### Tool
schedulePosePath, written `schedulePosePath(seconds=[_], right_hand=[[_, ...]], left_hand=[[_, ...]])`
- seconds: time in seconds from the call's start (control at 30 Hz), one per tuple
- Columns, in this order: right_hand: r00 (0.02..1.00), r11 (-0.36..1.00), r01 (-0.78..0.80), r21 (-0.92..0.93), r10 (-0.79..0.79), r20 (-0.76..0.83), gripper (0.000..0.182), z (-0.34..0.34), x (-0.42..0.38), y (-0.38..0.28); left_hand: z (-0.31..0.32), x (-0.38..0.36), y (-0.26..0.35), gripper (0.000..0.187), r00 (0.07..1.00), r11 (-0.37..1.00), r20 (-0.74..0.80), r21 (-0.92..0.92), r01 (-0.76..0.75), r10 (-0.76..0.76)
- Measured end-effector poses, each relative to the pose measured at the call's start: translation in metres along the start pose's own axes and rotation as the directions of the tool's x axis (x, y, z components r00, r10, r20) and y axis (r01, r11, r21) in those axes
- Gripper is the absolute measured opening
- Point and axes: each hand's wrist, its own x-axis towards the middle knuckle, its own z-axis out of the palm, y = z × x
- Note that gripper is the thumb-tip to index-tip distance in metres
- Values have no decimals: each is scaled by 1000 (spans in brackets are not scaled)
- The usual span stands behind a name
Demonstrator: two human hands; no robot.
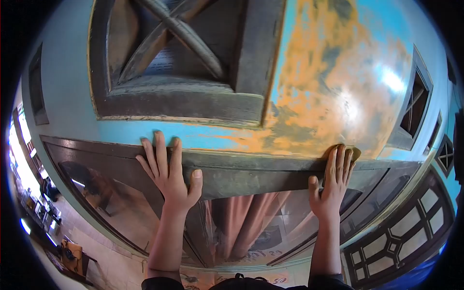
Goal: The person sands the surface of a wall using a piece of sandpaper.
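The left hand point(169, 179) lies spread open on the wooden beam point(256, 178). The right hand point(333, 186), nearly flat, covers a brown pad point(356, 153) at the beam's top edge.

1. The head view looks from the wearer's head, with both forearms point(169, 237) entering at the bottom edge.
2. It faces a painted wall point(338, 96) and wooden rail point(251, 173), the left hand point(169, 181) and right hand point(332, 186) near mid-height.
3. The wall is within arm's reach.
4. The very wide lens bows straight edges, taking in floor point(113, 258) at lower left.
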Motion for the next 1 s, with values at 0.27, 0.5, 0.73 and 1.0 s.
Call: schedulePosePath(seconds=[0.27, 0.5, 0.73, 1.0], right_hand=[[998, 994, 59, 95, -56, -26, 62, 4, -8, 31], [891, 853, 443, 275, -385, -240, 38, -19, 14, 50], [757, 783, 622, 3, -600, -260, 27, -47, 74, 63], [745, 713, 667, 217, -624, -236, 17, -52, 87, 102]], left_hand=[[1, 1, 58, 68, 979, 994, 182, 39, -97, 89], [17, 9, 114, 58, 936, 944, 163, -157, -289, 313], [20, 40, 176, 57, 777, 642, -55, -529, -555, 627], [51, 100, 209, 69, 645, 690, 277, -446, -571, 712]])
